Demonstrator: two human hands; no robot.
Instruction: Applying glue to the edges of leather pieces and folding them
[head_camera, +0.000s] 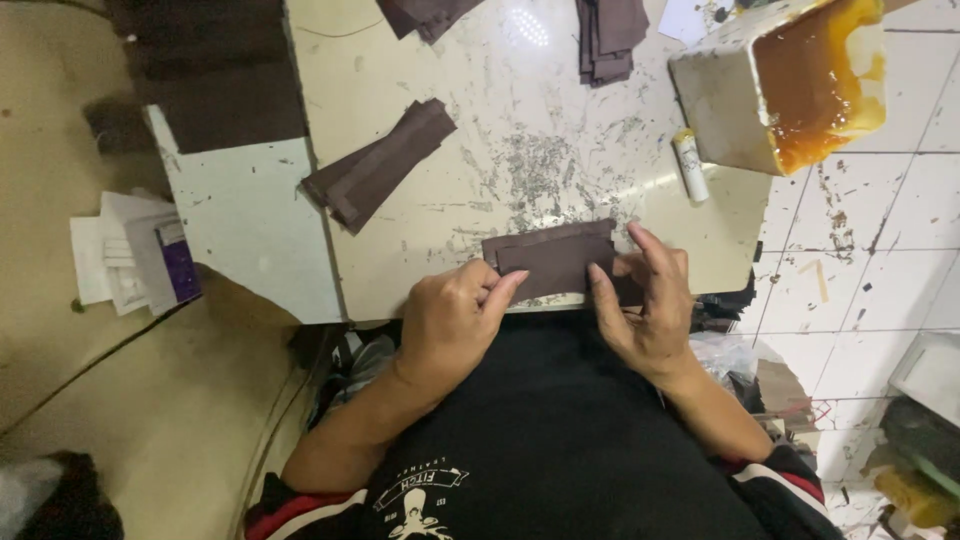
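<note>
**Both hands on a brown piece at the worktop's near edge**

The person leans over a scuffed pale worktop (540, 150). A dark brown rectangular piece (555, 262) lies flat at its near edge. The left hand (450, 320) pinches the piece's left end, index finger stretched across it. The right hand (650, 305) grips the right end, fingers on top. Farther back lie a fanned stack of brown strips (380, 165) and another brown stack (608, 38). A white tub of amber glue (790, 80) sits to the right, a small white tube (690, 165) beside it.
</note>
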